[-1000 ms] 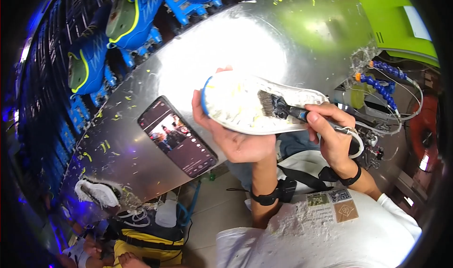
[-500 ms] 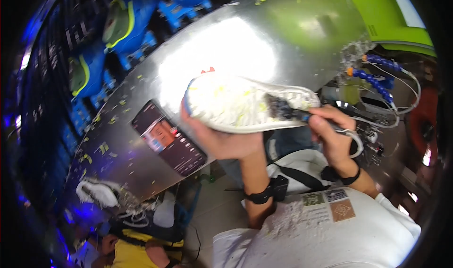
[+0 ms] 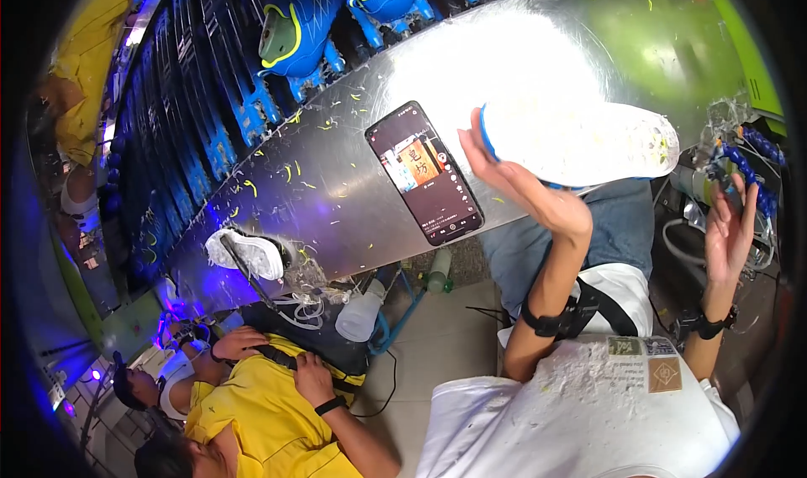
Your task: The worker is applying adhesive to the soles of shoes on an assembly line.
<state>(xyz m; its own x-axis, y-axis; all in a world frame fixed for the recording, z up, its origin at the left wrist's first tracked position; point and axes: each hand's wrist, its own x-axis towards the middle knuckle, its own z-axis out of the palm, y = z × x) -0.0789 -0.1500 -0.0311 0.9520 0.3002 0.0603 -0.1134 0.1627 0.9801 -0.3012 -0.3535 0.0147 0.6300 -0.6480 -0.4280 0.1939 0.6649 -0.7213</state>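
My left hand (image 3: 538,194) supports a shoe (image 3: 580,146) from below and at its left end, its fingers up along the edge. The shoe's white sole faces up, glaring under a bright light, with blue showing at its rim. Off to the right, my right hand (image 3: 730,234) is raised with its fingers stretched upward, beside blue segmented hoses (image 3: 763,194). Something greyish lies by its fingertips, too blurred to name. I see no brush in that hand. A phone (image 3: 427,174) with a lit screen lies on the metal table (image 3: 336,217), left of the shoe.
Blue shoes with yellow-green collars (image 3: 304,36) stand on a rack along the far side. A white shoe part (image 3: 245,255) lies at the table's left end among scraps. A co-worker in yellow (image 3: 252,394) sits at the lower left. A green machine panel (image 3: 752,53) stands far right.
My right hand has left the sole, where it held a black brush, and moved right toward the hoses. My left hand still holds the shoe. The whole view has shifted.
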